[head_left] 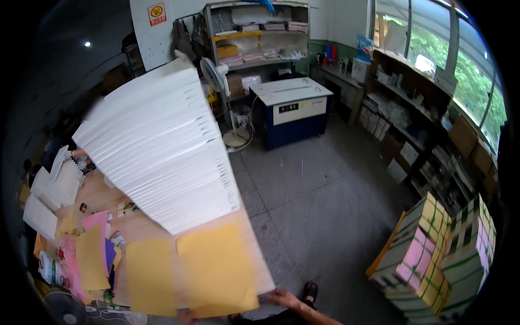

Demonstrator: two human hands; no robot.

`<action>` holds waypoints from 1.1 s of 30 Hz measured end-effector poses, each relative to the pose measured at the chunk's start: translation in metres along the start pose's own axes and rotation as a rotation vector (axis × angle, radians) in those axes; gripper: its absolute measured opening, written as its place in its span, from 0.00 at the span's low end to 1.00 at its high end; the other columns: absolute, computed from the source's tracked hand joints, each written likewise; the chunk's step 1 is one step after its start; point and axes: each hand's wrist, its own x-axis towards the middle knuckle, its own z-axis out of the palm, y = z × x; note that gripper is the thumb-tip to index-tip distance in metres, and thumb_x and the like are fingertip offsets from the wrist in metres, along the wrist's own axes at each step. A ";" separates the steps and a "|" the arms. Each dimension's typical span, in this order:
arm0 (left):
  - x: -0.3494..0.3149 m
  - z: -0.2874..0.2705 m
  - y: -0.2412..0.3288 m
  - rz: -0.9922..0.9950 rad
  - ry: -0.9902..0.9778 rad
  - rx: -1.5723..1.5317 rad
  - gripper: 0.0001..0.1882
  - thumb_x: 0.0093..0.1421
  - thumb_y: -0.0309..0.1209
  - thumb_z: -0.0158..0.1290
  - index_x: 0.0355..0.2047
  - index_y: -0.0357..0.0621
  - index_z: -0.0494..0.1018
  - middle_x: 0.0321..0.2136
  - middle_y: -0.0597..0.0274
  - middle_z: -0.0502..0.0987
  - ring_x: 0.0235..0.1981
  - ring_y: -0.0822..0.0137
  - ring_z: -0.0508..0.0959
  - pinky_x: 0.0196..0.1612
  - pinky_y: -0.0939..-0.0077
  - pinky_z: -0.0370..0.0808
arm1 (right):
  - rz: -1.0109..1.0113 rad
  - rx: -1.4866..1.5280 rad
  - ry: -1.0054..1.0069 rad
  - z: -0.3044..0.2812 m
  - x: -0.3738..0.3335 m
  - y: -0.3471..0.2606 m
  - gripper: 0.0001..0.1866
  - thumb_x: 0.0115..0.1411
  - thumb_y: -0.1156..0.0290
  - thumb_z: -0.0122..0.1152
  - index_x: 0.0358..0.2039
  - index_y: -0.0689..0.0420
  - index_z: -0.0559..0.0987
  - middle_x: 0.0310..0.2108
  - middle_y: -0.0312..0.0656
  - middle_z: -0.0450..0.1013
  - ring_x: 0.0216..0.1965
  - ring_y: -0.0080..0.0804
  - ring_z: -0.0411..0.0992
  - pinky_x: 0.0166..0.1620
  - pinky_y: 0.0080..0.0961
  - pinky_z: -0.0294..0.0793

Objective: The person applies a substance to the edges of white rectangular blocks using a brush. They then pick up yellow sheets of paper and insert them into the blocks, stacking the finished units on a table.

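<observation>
Two yellow paper sheets lie side by side at the near end of the wooden table [265, 273]. My left hand [187, 317] is at the lower left corner of the right yellow sheet [219, 271], gripping its edge. Only part of that hand shows, and the sheet is blurred by motion. The left yellow sheet [151, 276] lies beside it. My right hand [284, 298] is just off the table's near right corner, fingers stretched out and apart, with nothing in it. Beyond the sheets rises a tall stack of white paper [168, 162], layered in many offset bundles.
More yellow sheets [91, 257], pink paper and scissors crowd the table's left side, near white paper stacks [40, 216]. Bundles tied with green straps [428, 254] stand on the floor at right. A standing fan [214, 76] and a blue-and-white machine [295, 111] are farther back.
</observation>
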 end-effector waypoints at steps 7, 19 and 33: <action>0.032 -0.017 0.185 -0.134 0.522 -0.699 0.15 0.63 0.35 0.53 0.47 0.40 0.73 0.36 0.62 0.77 0.37 0.65 0.78 0.37 0.69 0.75 | 0.172 -0.095 0.084 -0.200 -0.022 -0.036 0.19 0.62 0.57 0.63 0.46 0.59 0.80 0.38 0.40 0.78 0.41 0.26 0.74 0.44 0.25 0.74; 0.239 -0.026 0.417 -0.265 0.747 -1.618 0.37 0.67 0.60 0.37 0.66 0.48 0.55 0.64 0.58 0.58 0.66 0.61 0.56 0.66 0.62 0.51 | -0.026 0.047 -0.116 -0.279 0.158 -0.210 0.23 0.67 0.53 0.57 0.46 0.64 0.79 0.40 0.41 0.77 0.42 0.28 0.75 0.49 0.25 0.74; 0.368 -0.066 0.577 0.055 0.909 -1.832 0.34 0.68 0.51 0.41 0.66 0.42 0.57 0.64 0.52 0.62 0.64 0.54 0.64 0.65 0.58 0.60 | -0.346 -0.226 -0.588 -0.121 0.545 -0.461 0.42 0.70 0.37 0.32 0.64 0.66 0.64 0.66 0.52 0.60 0.67 0.42 0.56 0.69 0.28 0.49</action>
